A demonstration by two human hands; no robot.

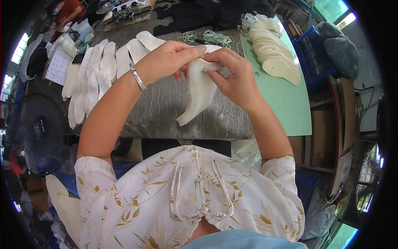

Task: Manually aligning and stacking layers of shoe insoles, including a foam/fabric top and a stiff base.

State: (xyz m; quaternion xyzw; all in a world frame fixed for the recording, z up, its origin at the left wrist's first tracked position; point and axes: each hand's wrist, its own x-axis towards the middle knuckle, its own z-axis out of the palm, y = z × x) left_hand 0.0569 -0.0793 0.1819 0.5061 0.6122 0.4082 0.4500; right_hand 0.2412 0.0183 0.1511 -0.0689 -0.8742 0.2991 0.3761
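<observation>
A white, fuzzy-surfaced insole (200,89), or a thin stack of them, hangs curved above the grey tabletop, its narrow end pointing down toward me. At its upper end my right hand (235,74) pinches it between thumb and fingers. My left hand (172,57), with a silver bangle at the wrist, is closed at the same upper end, thumb laid along the top. The fingertips of both hands meet there, and whatever small thing may lie between them is hidden. Loose pale green rubber bands (217,38) lie in a pile just beyond my hands.
Rows of white insoles (97,68) lie at the left. A fanned row of cream insoles (277,54) rests on a green sheet (286,108) at the right. Black fabric (195,16) covers the far side. A black fan (41,126) stands at the left, a blue crate (313,54) at the right.
</observation>
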